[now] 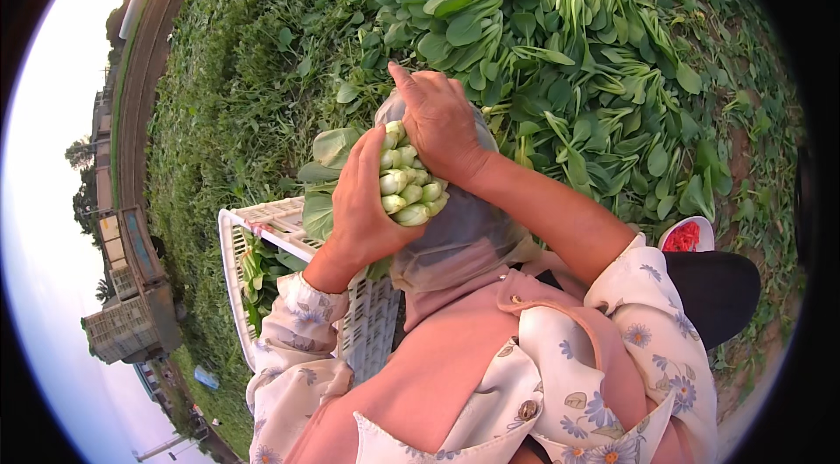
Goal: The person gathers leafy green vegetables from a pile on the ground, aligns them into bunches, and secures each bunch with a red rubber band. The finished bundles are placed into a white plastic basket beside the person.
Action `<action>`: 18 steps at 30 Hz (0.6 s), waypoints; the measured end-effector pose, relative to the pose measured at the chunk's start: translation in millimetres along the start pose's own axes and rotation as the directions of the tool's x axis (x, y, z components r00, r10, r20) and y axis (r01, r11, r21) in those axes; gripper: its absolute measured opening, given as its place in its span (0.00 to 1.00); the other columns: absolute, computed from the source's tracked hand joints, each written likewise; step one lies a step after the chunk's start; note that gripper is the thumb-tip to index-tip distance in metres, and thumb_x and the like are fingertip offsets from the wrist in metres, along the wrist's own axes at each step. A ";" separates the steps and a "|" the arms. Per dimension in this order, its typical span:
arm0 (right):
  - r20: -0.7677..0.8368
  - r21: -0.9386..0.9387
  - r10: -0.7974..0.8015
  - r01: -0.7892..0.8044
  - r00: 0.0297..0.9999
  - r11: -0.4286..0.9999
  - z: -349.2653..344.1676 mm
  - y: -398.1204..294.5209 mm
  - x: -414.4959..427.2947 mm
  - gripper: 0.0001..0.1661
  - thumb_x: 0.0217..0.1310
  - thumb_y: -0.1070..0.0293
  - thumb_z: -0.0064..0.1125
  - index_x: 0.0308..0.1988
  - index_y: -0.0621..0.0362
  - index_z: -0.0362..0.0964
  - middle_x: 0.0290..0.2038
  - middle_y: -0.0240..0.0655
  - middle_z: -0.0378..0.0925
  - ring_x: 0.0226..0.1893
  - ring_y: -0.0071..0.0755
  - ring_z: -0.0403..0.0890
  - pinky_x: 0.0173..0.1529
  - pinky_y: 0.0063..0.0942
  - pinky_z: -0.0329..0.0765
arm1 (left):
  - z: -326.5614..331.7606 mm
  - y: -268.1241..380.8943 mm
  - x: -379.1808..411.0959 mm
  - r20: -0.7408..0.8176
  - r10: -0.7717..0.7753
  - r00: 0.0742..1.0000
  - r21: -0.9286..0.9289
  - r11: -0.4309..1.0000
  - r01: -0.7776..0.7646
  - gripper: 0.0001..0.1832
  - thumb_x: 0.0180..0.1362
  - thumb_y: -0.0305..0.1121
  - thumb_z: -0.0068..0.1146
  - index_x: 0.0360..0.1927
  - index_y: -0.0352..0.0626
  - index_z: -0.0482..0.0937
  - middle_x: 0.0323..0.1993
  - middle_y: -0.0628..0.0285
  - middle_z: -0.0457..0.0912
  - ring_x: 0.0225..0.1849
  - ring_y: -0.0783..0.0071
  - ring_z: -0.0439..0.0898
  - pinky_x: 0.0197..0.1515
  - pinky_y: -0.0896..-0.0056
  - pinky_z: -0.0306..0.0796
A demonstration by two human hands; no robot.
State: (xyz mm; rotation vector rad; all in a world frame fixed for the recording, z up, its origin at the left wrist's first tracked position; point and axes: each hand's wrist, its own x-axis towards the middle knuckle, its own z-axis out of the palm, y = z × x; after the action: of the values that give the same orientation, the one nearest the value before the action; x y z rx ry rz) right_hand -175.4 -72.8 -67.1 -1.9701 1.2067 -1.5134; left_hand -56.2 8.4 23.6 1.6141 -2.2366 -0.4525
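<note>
My left hand [361, 201] is wrapped around a bunch of leafy greens, its pale cut stem ends [410, 185] facing me and its broad leaves [321, 211] pointing left. At the bunch's upper right, my right hand [440, 119] rests against the stems, fingers bent and its thumb or index finger extended; whether it grips anything is hidden. Both hands are over my knee, which has a translucent plastic cover [453, 234]. Beyond my right hand lies a large heap of loose leafy greens [577, 70] on the ground.
A white plastic crate [374, 326] with greens inside [262, 273] stands at my left. At right, a white bowl [705, 234] of red ties or strips sits beside a black round object [712, 296]. A truck loaded with crates [125, 329] stands by the field at far left.
</note>
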 end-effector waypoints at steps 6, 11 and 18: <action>0.217 0.682 0.351 -0.399 0.911 0.613 -36.1 -12.0 -3.7 0.27 0.65 0.71 0.40 0.63 0.63 0.59 0.56 0.47 0.72 0.54 0.43 0.74 0.61 0.34 0.66 | -0.1 0.8 1.9 -0.017 0.020 1.000 -0.024 1.000 -0.021 0.54 0.27 0.31 0.74 0.64 0.37 0.59 0.58 0.47 0.68 0.58 0.50 0.71 0.58 0.57 0.67; 0.125 0.346 0.226 -0.256 0.966 0.903 -23.0 -14.5 5.0 0.27 0.65 0.69 0.41 0.63 0.61 0.58 0.53 0.44 0.74 0.53 0.43 0.73 0.60 0.37 0.64 | 0.6 3.1 1.1 -0.021 0.051 0.998 0.014 0.999 -0.051 0.54 0.27 0.32 0.75 0.63 0.36 0.59 0.57 0.47 0.68 0.58 0.51 0.71 0.58 0.58 0.67; 0.033 0.114 0.079 -0.082 0.996 0.990 -2.0 -13.5 7.1 0.28 0.60 0.69 0.47 0.61 0.62 0.62 0.43 0.40 0.76 0.48 0.42 0.72 0.54 0.39 0.63 | 1.3 2.4 2.3 -0.004 0.051 0.999 0.044 0.998 -0.051 0.55 0.27 0.32 0.75 0.64 0.36 0.58 0.58 0.47 0.68 0.57 0.50 0.71 0.58 0.58 0.67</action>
State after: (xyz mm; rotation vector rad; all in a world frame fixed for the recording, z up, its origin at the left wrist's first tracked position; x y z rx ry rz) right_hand -171.5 -70.6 -52.4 -1.8402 1.1463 -1.4762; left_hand -59.5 7.1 23.7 1.5739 -2.2933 -0.3887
